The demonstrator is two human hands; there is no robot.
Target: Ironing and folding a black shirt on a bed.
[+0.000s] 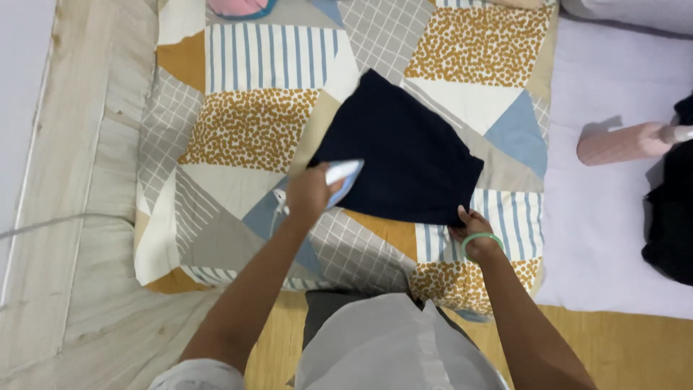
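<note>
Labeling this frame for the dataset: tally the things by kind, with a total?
Dark navy garment being ironed: 1
Iron, in the left hand: 1
Patterned cushion: 1
Green bangle, at the right hand: 1
Pink bottle: 1
Black cloth pile: 1
Total: 6

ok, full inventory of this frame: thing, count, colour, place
dark garment: 1, navy, spread flat on the patchwork cover
iron: 1, white and pale blue, at the garment's left edge
patchwork cover: 1, mustard, blue, grey and white, over a cushion
white sheet: 1, right of the cover
pink bottle: 1, lying on the white sheet
black cloth: 1, right edge
bracelet: 1, green, right wrist
left hand: grips the iron
right hand: on the garment's near corner
</note>
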